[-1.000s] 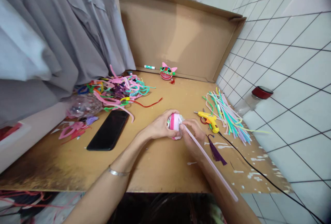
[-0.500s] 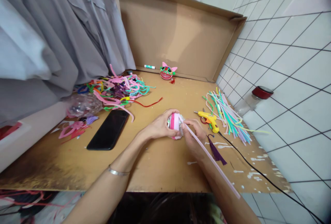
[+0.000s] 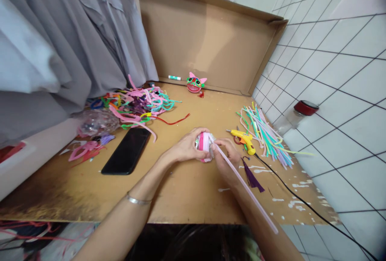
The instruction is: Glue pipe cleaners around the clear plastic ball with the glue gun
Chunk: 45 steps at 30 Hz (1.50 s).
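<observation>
My left hand [image 3: 185,146] is wrapped round a small ball of wound pink and white pipe cleaners [image 3: 203,143] held just above the brown board [image 3: 187,188]. My right hand [image 3: 225,155] pinches a long pale pink pipe cleaner [image 3: 245,188] where it meets the ball. The free end of that pipe cleaner trails back over my right forearm. Both hands are closed.
A black phone [image 3: 126,151] lies left of my hands. A tangle of coloured pipe cleaners [image 3: 135,104] sits at back left, a straight bundle [image 3: 265,134] at right. A yellow glue gun [image 3: 243,138] with black cord, a purple tassel [image 3: 251,177], a small finished figure [image 3: 195,84] and a red-lidded jar [image 3: 297,114] are nearby.
The long pipe cleaner's free end has swung slightly over my right forearm. The hands stay on the ball in nearly the same place.
</observation>
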Tool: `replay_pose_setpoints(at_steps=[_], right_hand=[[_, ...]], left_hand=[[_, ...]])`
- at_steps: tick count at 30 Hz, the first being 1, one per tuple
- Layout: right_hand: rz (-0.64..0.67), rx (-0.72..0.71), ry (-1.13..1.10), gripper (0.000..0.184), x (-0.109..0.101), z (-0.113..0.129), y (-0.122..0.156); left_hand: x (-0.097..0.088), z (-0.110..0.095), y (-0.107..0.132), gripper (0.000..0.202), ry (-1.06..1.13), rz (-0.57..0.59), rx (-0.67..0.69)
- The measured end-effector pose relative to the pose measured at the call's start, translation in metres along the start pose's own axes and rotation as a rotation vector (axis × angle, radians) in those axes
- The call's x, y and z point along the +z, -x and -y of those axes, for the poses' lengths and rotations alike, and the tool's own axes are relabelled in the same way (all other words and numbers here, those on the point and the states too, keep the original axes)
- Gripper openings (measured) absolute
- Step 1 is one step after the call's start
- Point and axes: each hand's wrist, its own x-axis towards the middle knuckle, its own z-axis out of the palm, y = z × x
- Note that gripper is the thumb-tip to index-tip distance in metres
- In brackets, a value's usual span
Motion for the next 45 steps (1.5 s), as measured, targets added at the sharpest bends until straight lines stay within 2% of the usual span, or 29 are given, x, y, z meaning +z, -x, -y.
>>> replay_pose_setpoints(at_steps=[13,21,29,38,41,45], right_hand=[[-0.012,-0.026,-0.024,0.005,0.0014,-0.0028,0.0007],[-0.004,0.011,-0.017,0.006,0.0025,-0.0033,0.0009],[0.106,-0.041,-0.011,0.009,-0.0027,0.0034,-0.0008],[0.133,-0.151,0.096,0.029,-0.0008,0.0009,0.0052],[0.133,-0.190,0.101,0.027,-0.0005,-0.0007,0.0063],[0.140,-0.194,0.104,0.025,-0.0010,-0.0008,0.0063]], left_hand=[[0.0019,0.0005,-0.0005,0.073,-0.019,-0.018,-0.001],[0.0028,0.0007,-0.0004,0.072,0.005,-0.011,-0.002],[0.0004,0.0012,0.0008,0.073,0.022,0.012,0.035],[-0.0013,-0.0018,0.0026,0.072,0.000,0.041,0.051],[-0.0011,-0.0029,0.0032,0.076,0.004,0.052,0.049],[-0.0008,-0.0047,0.0038,0.091,0.013,0.052,0.002]])
